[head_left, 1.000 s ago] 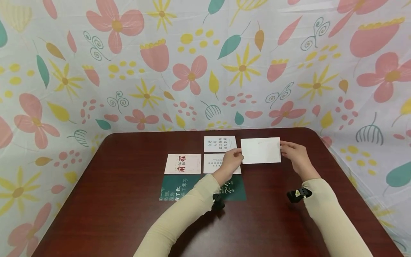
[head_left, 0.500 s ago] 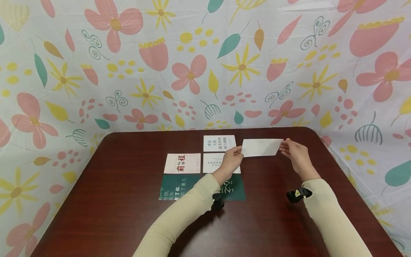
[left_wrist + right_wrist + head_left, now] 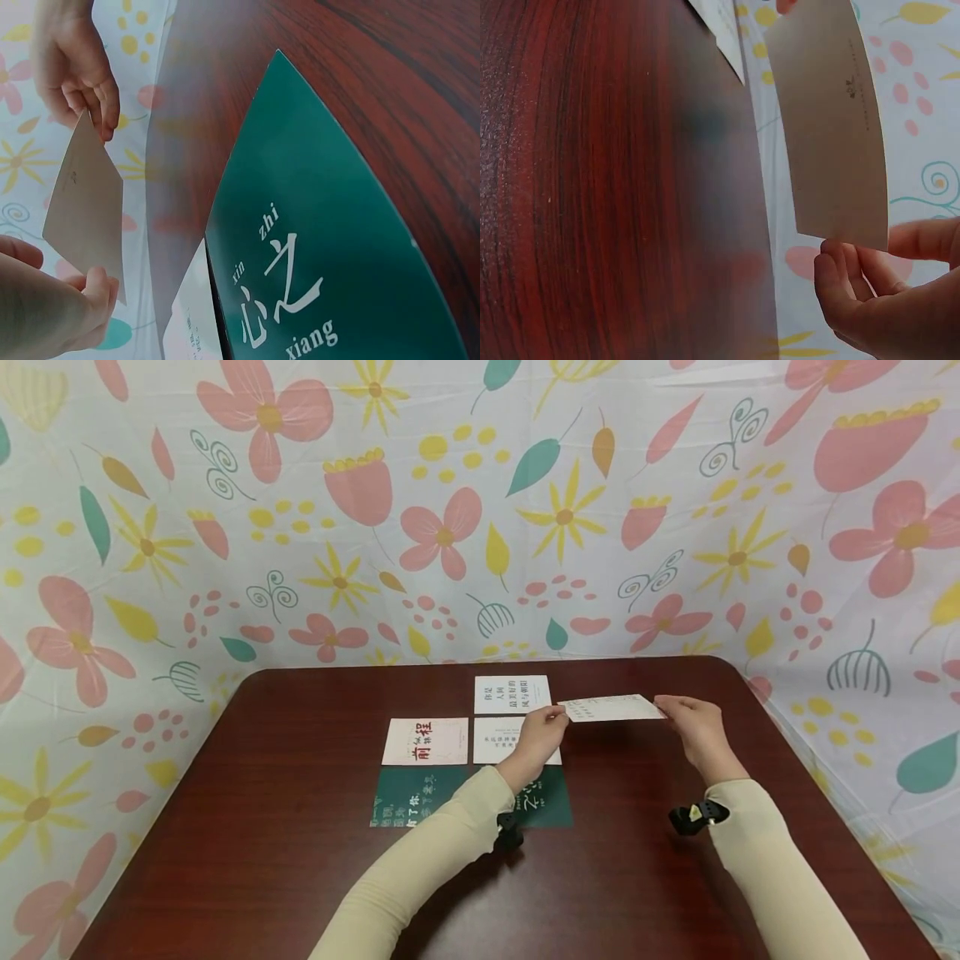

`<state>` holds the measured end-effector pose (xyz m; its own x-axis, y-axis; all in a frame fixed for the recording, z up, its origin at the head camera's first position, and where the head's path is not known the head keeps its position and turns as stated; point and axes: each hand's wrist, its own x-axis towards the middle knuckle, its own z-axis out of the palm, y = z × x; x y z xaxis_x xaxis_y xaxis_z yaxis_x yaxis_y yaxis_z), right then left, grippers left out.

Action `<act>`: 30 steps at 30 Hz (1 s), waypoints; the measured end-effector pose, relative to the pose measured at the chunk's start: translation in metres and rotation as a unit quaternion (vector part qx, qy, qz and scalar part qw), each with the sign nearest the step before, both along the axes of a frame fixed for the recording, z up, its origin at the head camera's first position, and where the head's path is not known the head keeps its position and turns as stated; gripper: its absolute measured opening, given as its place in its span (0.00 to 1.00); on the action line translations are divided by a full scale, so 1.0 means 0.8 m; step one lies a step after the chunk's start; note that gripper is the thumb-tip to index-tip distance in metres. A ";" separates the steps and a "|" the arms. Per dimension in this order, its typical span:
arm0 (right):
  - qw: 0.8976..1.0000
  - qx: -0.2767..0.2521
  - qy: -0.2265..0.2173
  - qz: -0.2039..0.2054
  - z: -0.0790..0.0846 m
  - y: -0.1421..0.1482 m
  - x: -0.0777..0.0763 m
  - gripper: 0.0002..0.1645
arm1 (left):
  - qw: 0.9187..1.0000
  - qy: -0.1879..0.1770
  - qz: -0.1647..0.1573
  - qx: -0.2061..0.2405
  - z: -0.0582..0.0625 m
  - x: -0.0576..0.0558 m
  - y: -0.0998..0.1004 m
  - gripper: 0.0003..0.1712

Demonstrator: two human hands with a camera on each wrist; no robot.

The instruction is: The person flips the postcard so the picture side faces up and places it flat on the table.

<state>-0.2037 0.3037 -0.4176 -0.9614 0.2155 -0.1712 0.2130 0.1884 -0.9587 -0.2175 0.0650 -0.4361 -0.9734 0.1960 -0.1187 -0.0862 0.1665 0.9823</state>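
A white postcard (image 3: 611,708) is held up over the back right of the table, tilted almost edge-on, with faint print on the face turned up. My left hand (image 3: 534,745) pinches its left end between thumb and fingers. At the opposite end, my right hand (image 3: 697,735) pinches the right edge. In the right wrist view the underside of the postcard (image 3: 829,135) is plain apart from a small dark mark and a line of tiny text; thumb and fingers of the right hand (image 3: 885,300) grip its lower end. My left forearm hides parts of the cards below.
Flat on the dark red table (image 3: 262,827) lie several cards: a pink card with red characters (image 3: 450,742), a green card (image 3: 397,785), another green card (image 3: 322,195), a white card (image 3: 517,689) and a second white card (image 3: 491,745). Behind rises a flowered cloth (image 3: 480,510).
The postcard has tipped from its blank side facing me to nearly flat, with the printed face now showing. My right hand's fingers have shifted at its edge; the left hand stays in place.
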 end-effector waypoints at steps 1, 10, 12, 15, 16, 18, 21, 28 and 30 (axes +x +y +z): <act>1.000 0.013 -0.002 0.004 -0.001 0.001 0.000 0.31 | 1.000 0.000 0.001 0.003 0.000 0.000 0.000 0.19; 0.998 0.069 0.003 0.012 -0.014 0.001 0.002 0.29 | 1.000 0.000 0.004 0.006 -0.002 0.002 0.003 0.20; 0.997 0.081 -0.001 0.006 -0.016 0.002 0.001 0.28 | 1.000 -0.002 0.004 0.006 -0.002 0.002 0.004 0.20; 0.996 0.090 -0.010 0.002 -0.019 0.003 -0.001 0.28 | 1.000 -0.011 0.002 0.007 -0.002 0.004 0.004 0.20; 0.996 0.092 -0.013 0.003 -0.021 0.004 -0.001 0.28 | 1.000 -0.013 0.000 0.008 -0.002 0.004 0.004 0.20; 0.995 0.099 -0.024 0.009 -0.023 0.005 -0.002 0.28 | 1.000 -0.017 -0.003 0.011 -0.004 0.005 0.004 0.20; 0.992 0.113 -0.042 0.027 -0.026 0.008 -0.002 0.30 | 1.000 -0.021 -0.007 0.012 -0.008 0.007 0.004 0.20; 0.989 0.123 -0.060 0.049 -0.031 0.011 -0.004 0.29 | 1.000 -0.021 -0.011 -0.004 -0.013 0.009 0.007 0.20; 0.989 0.121 -0.067 0.054 -0.033 0.012 -0.005 0.30 | 1.000 -0.026 -0.011 -0.009 -0.015 0.009 0.009 0.20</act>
<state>-0.2073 0.3134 -0.4441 -0.9531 0.1632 -0.2550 0.3016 0.4381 -0.8468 -0.2103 0.0719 -0.4480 -0.9614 0.2152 -0.1716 -0.1322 0.1858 0.9737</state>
